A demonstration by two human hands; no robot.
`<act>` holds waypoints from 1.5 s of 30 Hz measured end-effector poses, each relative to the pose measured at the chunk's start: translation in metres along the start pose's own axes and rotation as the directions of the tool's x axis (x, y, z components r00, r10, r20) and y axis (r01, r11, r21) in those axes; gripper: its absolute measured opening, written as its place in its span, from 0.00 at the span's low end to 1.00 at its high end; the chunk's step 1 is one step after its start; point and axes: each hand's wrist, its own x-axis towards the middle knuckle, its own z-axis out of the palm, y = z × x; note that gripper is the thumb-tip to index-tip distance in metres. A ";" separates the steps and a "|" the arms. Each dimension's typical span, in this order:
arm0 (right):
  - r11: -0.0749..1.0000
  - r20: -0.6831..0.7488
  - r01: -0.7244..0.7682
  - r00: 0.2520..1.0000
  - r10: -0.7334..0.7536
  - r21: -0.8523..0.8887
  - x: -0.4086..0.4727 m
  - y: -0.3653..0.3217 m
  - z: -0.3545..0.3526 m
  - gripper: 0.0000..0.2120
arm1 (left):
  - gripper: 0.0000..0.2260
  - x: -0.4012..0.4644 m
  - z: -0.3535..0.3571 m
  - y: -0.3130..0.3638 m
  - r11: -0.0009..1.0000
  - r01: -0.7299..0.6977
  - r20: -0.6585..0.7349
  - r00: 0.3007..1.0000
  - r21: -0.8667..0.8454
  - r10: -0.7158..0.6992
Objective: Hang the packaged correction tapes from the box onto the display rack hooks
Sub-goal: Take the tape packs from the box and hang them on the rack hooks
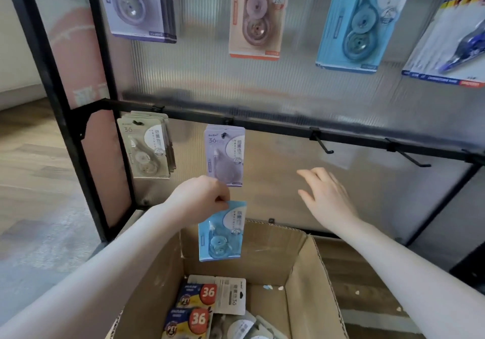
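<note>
My left hand [202,196] pinches the top corner of a blue packaged correction tape [221,233], which dangles above the open cardboard box [301,257]. Just above it a purple pack [225,154] hangs on a hook of the lower black rail [275,126]. My right hand [326,196] hovers open to the right, fingers spread, holding nothing, below an empty hook [324,147]. A second empty hook [412,157] sticks out further right. Several more packs [199,309] lie in the box bottom.
A stack of beige packs [145,149] hangs at the rail's left end. Larger purple [133,5], pink [256,15], blue [359,20] and dark-blue [451,49] packs hang on the upper row. The rack's black frame post [70,118] stands left; wooden floor lies beyond.
</note>
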 end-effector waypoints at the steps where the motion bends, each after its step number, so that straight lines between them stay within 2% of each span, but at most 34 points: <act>1: 1.000 0.005 -0.003 1.000 0.003 -0.004 -0.004 0.006 -0.002 0.20 | 0.07 0.003 -0.003 0.007 1.000 -0.014 -0.011 1.000 0.012 0.014; 10: 0.999 -0.008 -0.037 0.999 0.037 -0.032 -0.021 0.073 -0.030 0.20 | 0.06 0.026 -0.034 0.080 0.996 -0.082 -0.123 0.989 -0.029 0.078; 23: 1.000 -0.011 0.009 1.000 -0.009 -0.003 -0.017 0.142 -0.046 0.20 | 0.06 0.087 -0.049 0.165 0.988 -0.101 -0.324 0.944 -0.119 0.058; 26: 1.000 0.002 0.010 1.000 -0.010 0.014 -0.013 0.153 -0.044 0.20 | 0.07 0.101 -0.048 0.173 0.991 -0.082 -0.358 0.933 -0.105 0.040; 34: 1.000 0.034 -0.008 0.999 0.007 0.014 -0.013 0.179 -0.039 0.20 | 0.06 0.137 -0.035 0.180 0.994 -0.021 -0.333 0.943 -0.111 -0.018; 39: 1.000 0.049 -0.019 0.999 0.018 0.008 -0.012 0.189 -0.038 0.20 | 0.07 0.145 -0.034 0.176 0.987 -0.092 -0.332 0.942 -0.134 0.043; 45: 1.000 0.073 -0.018 0.997 0.016 0.020 -0.017 0.195 -0.031 0.20 | 0.08 0.140 -0.020 0.156 0.977 -0.153 -0.394 0.915 -0.148 0.083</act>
